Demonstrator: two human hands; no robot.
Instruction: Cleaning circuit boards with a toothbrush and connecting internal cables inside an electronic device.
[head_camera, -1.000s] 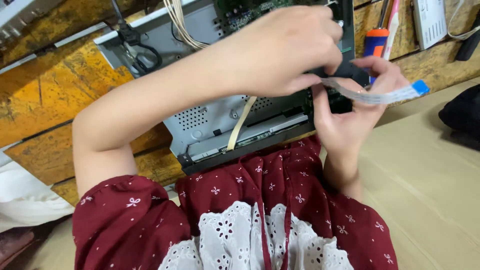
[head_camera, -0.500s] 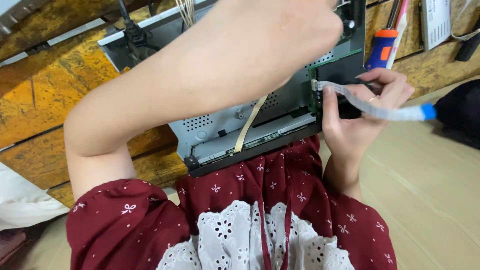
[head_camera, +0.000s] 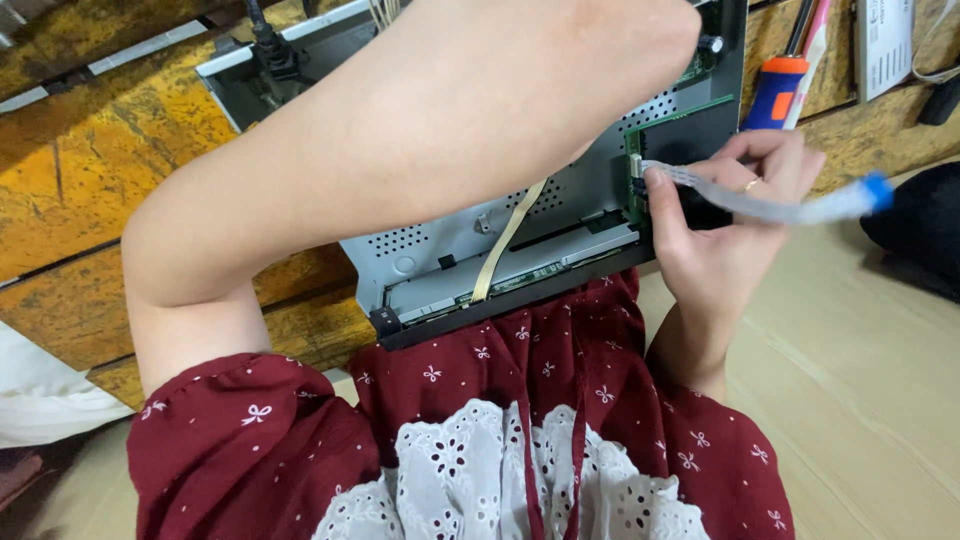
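Worn yellow-brown planks (head_camera: 90, 190) run under the work on the left, and pale cardboard (head_camera: 860, 370) covers the surface on the right. Nearest the camera lies a dark red dotted dress (head_camera: 560, 400) with a white lace panel.

Just beyond it, the right hand (head_camera: 715, 225) pinches a flat ribbon cable (head_camera: 770, 205) between thumb and fingers (head_camera: 775, 160), closed on the cable close to its inner end. That end meets the edge of a green circuit board (head_camera: 680, 115) right at the thumb tip; the other end, capped in blue, sticks out free past the knuckles to the right.

A grey metal chassis (head_camera: 560, 225) with perforated vents sits beside the thumb, its black lower edge touching the dress. A tan strip (head_camera: 505, 245) runs diagonally across it.

The left arm (head_camera: 400, 150) crosses over the chassis, and the left hand passes out of the top of the picture, so I cannot tell how its fingers are set.

Beyond the fingers stands a screwdriver (head_camera: 775, 90) with a blue and orange handle. A black cable (head_camera: 265, 45) plugs into the chassis's far left corner.
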